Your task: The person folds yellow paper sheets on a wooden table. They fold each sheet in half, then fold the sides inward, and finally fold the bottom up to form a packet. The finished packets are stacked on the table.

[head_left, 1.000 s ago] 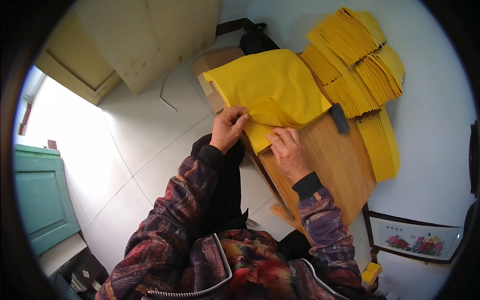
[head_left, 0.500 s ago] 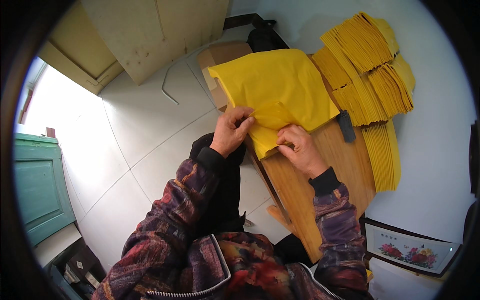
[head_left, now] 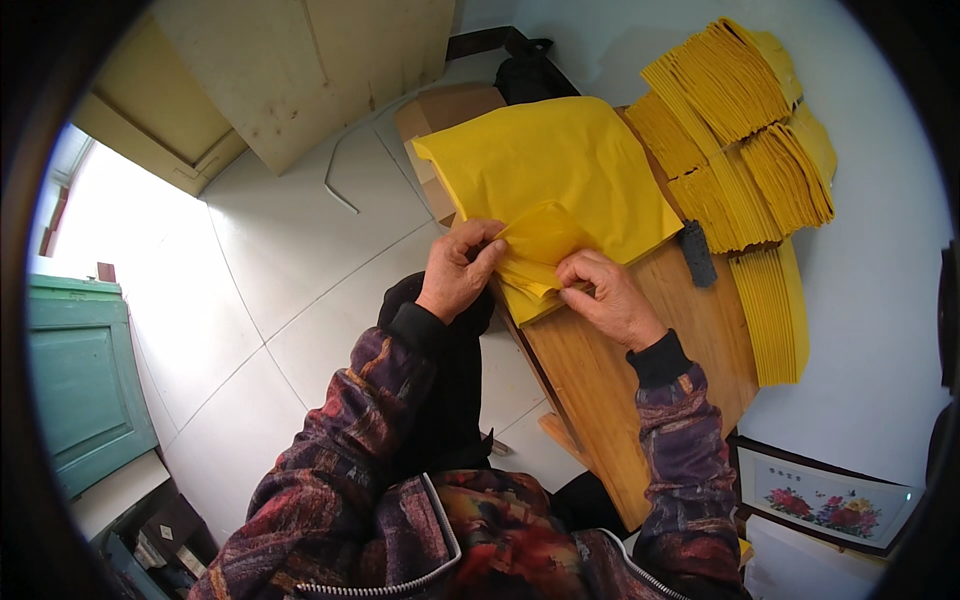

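A large yellow sheet point(head_left: 560, 150), which looks like paper or thin cloth, lies over the far end of the wooden table. At its near edge a thinner, folded yellow flap point(head_left: 545, 232) stands up between my hands. My left hand point(head_left: 458, 268) pinches the flap's left corner between thumb and fingers. On the right, my right hand point(head_left: 608, 292) has its thumb and fingertips pressed together on the flap's other side. Whether the flap belongs to the large sheet or is a separate piece I cannot tell.
Stacks of folded yellow pieces point(head_left: 730, 130) stand along the wall on the right. Beside them a dark grey block point(head_left: 697, 253) rests on the wooden table point(head_left: 640, 360). A cardboard box point(head_left: 440, 110) sits behind the table. A framed flower picture point(head_left: 825, 500) is at lower right.
The flap is opened a little wider and its near edge has lifted slightly. My right hand has shifted a touch to the right. Both hands keep their pinch.
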`<state>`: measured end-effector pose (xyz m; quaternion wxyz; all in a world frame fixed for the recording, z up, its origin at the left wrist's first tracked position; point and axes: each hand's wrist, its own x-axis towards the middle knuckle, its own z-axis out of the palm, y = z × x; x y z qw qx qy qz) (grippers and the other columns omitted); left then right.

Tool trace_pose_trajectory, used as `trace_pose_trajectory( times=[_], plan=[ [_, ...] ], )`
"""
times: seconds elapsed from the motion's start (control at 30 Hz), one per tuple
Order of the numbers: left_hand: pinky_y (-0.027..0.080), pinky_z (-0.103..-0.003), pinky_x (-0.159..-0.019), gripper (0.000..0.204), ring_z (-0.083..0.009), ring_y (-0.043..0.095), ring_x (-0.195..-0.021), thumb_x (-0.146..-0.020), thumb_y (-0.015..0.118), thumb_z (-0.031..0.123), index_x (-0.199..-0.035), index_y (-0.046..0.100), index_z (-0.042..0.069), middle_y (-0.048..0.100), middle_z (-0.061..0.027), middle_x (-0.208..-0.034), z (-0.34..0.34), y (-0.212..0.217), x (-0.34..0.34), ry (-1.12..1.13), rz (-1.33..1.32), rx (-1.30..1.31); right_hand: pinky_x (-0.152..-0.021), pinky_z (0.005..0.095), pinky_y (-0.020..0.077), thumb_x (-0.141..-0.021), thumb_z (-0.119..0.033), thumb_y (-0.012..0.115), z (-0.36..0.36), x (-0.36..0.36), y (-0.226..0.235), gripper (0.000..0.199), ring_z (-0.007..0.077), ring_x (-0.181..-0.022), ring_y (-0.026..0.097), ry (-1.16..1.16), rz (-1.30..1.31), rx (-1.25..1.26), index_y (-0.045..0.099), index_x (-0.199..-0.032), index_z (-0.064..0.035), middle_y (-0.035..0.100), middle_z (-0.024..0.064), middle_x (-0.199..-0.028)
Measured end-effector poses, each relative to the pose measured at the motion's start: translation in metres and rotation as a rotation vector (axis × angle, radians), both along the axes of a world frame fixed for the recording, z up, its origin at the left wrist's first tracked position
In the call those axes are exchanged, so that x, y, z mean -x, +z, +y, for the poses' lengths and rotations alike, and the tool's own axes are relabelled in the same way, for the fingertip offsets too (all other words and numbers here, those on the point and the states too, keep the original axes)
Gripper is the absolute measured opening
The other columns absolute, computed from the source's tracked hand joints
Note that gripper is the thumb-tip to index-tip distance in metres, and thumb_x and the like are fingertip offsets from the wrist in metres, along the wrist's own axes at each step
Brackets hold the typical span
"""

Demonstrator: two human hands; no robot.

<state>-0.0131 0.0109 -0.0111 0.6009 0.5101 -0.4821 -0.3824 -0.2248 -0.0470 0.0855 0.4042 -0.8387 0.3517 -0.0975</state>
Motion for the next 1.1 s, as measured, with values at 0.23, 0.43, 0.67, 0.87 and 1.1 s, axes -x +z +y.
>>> trace_pose_trajectory(
  times=[0.23,0.43,0.67,0.87,1.1],
  plan=[
    [0.049,-0.027,-0.074,0.017,-0.0165,0.061,-0.082,-0.088,0.062,0.008,-0.102,0.063,-0.003,0.065,-0.0099,-0.089,0.0,0.001,0.0,-0.016,0.026,-0.046,-0.076,0.026,0.045,-0.081,-0.001,0.064,0.0,-0.001,0.001,0.009,0.0145,-0.084,0.055,-0.059,-0.005,-0.097,0.056,-0.086,-0.0013,0.059,0.0047,-0.091],
    [0.046,-0.024,-0.071,0.031,-0.0136,0.057,-0.081,-0.085,0.067,0.02,-0.106,0.062,-0.002,0.062,-0.0068,-0.1,0.005,0.007,-0.007,-0.112,0.093,-0.076,-0.074,0.0249,0.0446,-0.086,-0.005,0.063,-0.002,0.001,0.0,0.007,0.0092,-0.08,0.052,-0.122,-0.073,-0.226,0.059,-0.089,-0.001,0.057,-0.0003,-0.086],
    [0.044,-0.024,-0.077,0.044,-0.0106,0.052,-0.089,-0.079,0.069,0.016,-0.117,0.056,-0.002,0.056,-0.004,-0.105,0.01,0.01,-0.013,-0.199,0.041,-0.085,-0.071,0.0227,0.0439,-0.089,-0.007,0.062,0.0,-0.004,-0.005,0.008,0.008,-0.077,0.051,-0.264,-0.099,-0.172,0.058,-0.091,-0.0006,0.057,-0.001,-0.081],
    [0.045,-0.023,-0.075,0.028,-0.0125,0.055,-0.087,-0.08,0.067,0.005,-0.106,0.061,-0.002,0.061,-0.0056,-0.106,0.003,0.006,-0.004,-0.106,-0.021,0.004,-0.071,0.0248,0.0458,-0.089,-0.006,0.062,0.01,-0.009,-0.005,0.007,0.0118,-0.077,0.055,-0.377,-0.218,0.108,0.058,-0.091,-0.0004,0.06,0.0036,-0.085],
    [0.047,-0.026,-0.076,0.015,-0.014,0.059,-0.084,-0.085,0.067,0.005,-0.099,0.064,-0.001,0.064,-0.0065,-0.093,-0.001,-0.004,0.0,-0.041,0.087,-0.018,-0.077,0.0354,0.0481,-0.081,-0.001,0.065,0.044,0.004,-0.003,0.021,0.0287,-0.088,0.056,-0.217,-0.037,0.598,0.062,-0.102,-0.0013,0.058,0.0098,-0.094]
  ],
)
